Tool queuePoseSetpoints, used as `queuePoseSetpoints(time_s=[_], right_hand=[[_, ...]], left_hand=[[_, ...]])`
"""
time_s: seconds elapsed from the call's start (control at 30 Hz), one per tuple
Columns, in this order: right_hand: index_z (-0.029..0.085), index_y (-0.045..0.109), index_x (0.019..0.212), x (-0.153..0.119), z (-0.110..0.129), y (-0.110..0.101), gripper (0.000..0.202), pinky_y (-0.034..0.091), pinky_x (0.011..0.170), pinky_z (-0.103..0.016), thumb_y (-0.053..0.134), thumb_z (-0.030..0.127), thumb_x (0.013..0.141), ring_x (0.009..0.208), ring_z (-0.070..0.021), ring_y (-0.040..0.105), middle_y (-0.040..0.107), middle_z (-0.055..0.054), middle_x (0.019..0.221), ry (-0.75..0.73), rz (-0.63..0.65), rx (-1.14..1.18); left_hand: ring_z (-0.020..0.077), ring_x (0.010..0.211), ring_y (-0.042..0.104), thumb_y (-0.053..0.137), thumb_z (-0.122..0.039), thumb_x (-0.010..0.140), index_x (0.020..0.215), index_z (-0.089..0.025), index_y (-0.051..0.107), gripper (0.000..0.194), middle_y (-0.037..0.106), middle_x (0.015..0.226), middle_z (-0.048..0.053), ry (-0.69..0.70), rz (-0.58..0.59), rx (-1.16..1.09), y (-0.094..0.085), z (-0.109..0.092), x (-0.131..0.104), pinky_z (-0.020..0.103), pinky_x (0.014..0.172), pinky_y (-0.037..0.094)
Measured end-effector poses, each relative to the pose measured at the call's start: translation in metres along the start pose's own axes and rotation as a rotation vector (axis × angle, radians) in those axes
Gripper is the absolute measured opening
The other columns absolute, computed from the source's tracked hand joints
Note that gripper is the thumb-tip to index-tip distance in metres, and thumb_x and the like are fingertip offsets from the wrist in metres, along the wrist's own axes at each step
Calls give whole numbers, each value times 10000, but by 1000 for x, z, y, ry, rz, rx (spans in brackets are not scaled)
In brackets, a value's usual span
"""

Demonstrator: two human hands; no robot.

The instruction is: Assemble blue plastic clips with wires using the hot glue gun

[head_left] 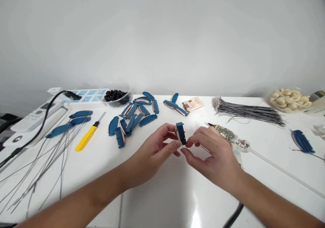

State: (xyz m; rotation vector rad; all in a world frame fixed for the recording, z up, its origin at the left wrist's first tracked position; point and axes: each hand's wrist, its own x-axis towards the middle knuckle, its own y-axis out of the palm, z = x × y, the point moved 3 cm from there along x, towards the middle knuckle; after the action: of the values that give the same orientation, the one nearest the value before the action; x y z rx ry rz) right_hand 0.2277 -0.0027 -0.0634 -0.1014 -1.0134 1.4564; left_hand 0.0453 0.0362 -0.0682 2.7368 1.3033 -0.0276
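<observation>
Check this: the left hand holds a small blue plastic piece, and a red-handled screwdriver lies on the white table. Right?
Not quite: the head view shows a yellow-handled screwdriver, not red-handled, on the white table; the left hand does hold a small blue plastic piece.

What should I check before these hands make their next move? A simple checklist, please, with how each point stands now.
1. Blue piece gripped by the left hand: ok, between thumb and fingers.
2. Right hand in position: ok, fingertips at the piece's lower end.
3. Thin wire by the right hand fastened to the piece: cannot tell, fingers hide its end.
4. Glue gun fully in view: not ok, the right hand partly covers it.
5. Yellow-handled tool apart from both hands: ok.
</observation>
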Motion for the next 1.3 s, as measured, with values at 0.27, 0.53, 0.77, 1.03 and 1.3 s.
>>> queuePoseSetpoints(time_s=[0.27, 0.53, 0.77, 1.03, 1.3], right_hand=[[227, 614, 855, -1, 1, 3, 176, 416, 704, -339, 743, 108, 861, 713, -152, 547, 626, 23, 794, 2, -2, -10], [222, 611, 845, 1, 4, 1, 171, 395, 695, -344, 734, 108, 877, 689, -140, 557, 638, 31, 768, -14, -43, -14], [216, 606, 842, 2, 5, 2, 173, 394, 707, -346, 721, 89, 872, 681, -131, 567, 624, 39, 749, -29, -37, -22], [223, 598, 865, 0, 4, 3, 201, 385, 725, -353, 740, 81, 871, 679, -122, 584, 651, 53, 767, -35, -33, -12], [233, 572, 912, 0, 4, 0, 224, 407, 724, -341, 734, 91, 852, 726, -132, 557, 628, 54, 815, -16, -4, 42]], left_hand=[[195, 1018, 580, 586, -371, 1073, 1133, -195, 550, 189, 584, 1084, 56, -17, -8, 9, 2, 0, -1, 345, 869, 547], [203, 1052, 583, 595, -357, 1071, 1130, -201, 531, 179, 568, 1093, 63, -1, -19, -39, 5, 2, -4, 339, 852, 571], [192, 1033, 586, 588, -364, 1076, 1161, -196, 549, 192, 574, 1096, 63, -9, -37, -34, 7, -2, -3, 294, 764, 578], [181, 1022, 606, 587, -366, 1080, 1169, -190, 548, 201, 637, 1175, 86, -9, -35, -47, 8, 0, -3, 290, 762, 576], [175, 1021, 599, 590, -356, 1079, 1191, -189, 589, 201, 626, 1163, 65, -1, -33, -72, 5, -2, -3, 315, 832, 590]])
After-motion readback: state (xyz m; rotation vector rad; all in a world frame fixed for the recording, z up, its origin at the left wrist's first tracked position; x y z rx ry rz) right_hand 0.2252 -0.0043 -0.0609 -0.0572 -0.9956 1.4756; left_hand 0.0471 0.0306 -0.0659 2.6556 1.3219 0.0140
